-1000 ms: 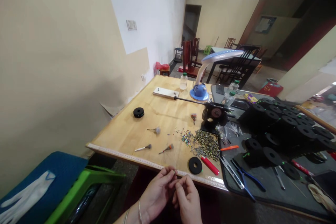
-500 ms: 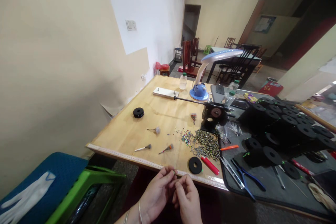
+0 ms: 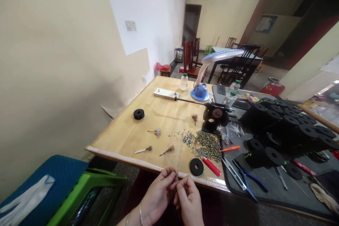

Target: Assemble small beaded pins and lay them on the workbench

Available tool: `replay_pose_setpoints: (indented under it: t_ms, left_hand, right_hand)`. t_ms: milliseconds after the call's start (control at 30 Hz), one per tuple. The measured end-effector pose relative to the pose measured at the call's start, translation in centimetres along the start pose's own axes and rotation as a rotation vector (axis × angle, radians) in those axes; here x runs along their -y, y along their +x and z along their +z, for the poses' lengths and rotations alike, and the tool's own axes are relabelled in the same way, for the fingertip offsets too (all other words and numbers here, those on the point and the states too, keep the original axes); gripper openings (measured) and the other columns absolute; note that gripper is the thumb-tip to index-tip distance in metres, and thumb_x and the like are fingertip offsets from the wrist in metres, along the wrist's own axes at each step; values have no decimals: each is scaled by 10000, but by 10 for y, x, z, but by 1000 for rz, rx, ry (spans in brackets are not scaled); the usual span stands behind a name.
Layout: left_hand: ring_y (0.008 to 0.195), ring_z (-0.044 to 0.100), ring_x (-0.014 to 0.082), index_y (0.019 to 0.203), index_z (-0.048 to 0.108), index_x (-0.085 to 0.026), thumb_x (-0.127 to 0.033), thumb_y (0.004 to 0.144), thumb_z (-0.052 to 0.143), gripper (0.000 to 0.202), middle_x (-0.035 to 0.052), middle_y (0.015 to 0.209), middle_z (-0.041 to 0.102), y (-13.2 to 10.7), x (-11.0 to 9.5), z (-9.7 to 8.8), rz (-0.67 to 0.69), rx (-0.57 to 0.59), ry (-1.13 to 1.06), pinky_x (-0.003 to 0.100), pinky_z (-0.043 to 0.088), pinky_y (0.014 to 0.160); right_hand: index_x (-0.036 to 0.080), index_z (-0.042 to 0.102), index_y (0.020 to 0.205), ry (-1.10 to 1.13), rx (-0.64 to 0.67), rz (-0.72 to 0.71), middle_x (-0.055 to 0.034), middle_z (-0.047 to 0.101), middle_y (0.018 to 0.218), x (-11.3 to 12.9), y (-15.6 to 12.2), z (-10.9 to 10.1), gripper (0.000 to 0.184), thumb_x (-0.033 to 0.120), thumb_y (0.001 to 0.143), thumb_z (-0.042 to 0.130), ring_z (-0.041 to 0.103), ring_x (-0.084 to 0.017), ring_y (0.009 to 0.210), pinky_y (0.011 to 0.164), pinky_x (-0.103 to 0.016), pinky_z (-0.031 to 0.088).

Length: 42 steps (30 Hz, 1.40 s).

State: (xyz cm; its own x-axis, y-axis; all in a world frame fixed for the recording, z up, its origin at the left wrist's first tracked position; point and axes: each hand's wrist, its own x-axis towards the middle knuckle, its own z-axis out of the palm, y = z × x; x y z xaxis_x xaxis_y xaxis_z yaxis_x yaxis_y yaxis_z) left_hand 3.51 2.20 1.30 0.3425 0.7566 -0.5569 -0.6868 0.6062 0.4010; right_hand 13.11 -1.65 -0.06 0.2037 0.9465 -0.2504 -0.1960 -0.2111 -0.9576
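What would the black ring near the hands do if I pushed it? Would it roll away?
The black ring lies flat on the table, so a push would probably slide it, not roll it. Stood on edge, it might roll, because its rim is round. Its dull, foam-like look suggests it may be light and a bit squishy.

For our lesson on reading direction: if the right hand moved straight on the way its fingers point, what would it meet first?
Most likely the left hand: it lies close ahead of the right hand, up and to the left in the picture. Whether they touch is unclear.
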Motion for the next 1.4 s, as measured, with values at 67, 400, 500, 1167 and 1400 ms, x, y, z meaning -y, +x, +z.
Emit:
replay_pose_setpoints:
  t_ms: [67, 400, 500, 1167, 1400]
  left_hand:
    - [483, 495, 65, 808, 626, -147, -72, 762, 695, 112, -13, 666, 595, -1, 0, 0, 3, -1, 5, 164, 439, 496]
    - [580, 592, 102, 798, 633, -145, -59, 764, 690, 109, 20, 721, 646, 0, 1, -1, 26, -21, 24, 181, 472, 549]
    - [609, 611, 111, 799, 634, -147, -58, 756, 699, 119, 21, 727, 655, 0, 1, -1, 29, -29, 42, 184, 478, 563]
    - [703, 661, 131, 841, 633, -153, -54, 772, 688, 133, 26, 752, 686, -3, -3, -12, -4, -31, 30, 227, 505, 691]
    - [682, 689, 144, 843, 620, -148, -4, 831, 590, 148, 26, 754, 698, -12, -3, -17, -57, -144, -16, 229, 515, 598]
  right_hand:
    - [186, 492, 659, 9, -2, -5, 79, 467, 423, 0, 0, 0, 429, 581, 741, 635, 339, -52, 346, 357, -153, 260]
    - [198, 454, 659, -1, 8, 1, 88, 453, 428, -3, -1, 0, 434, 587, 757, 621, 334, -50, 351, 360, -151, 260]
    - [197, 457, 664, 11, 8, -5, 87, 455, 438, -3, 0, 0, 437, 593, 758, 617, 344, -51, 356, 360, -150, 267]
    - [185, 531, 660, -25, -6, -74, 52, 489, 544, 1, -1, 0, 347, 496, 751, 658, 411, -98, 472, 446, -196, 344]
    - [213, 442, 702, 26, 108, 4, 73, 494, 443, -10, -6, 6, 352, 513, 822, 584, 375, -77, 362, 384, -177, 282]
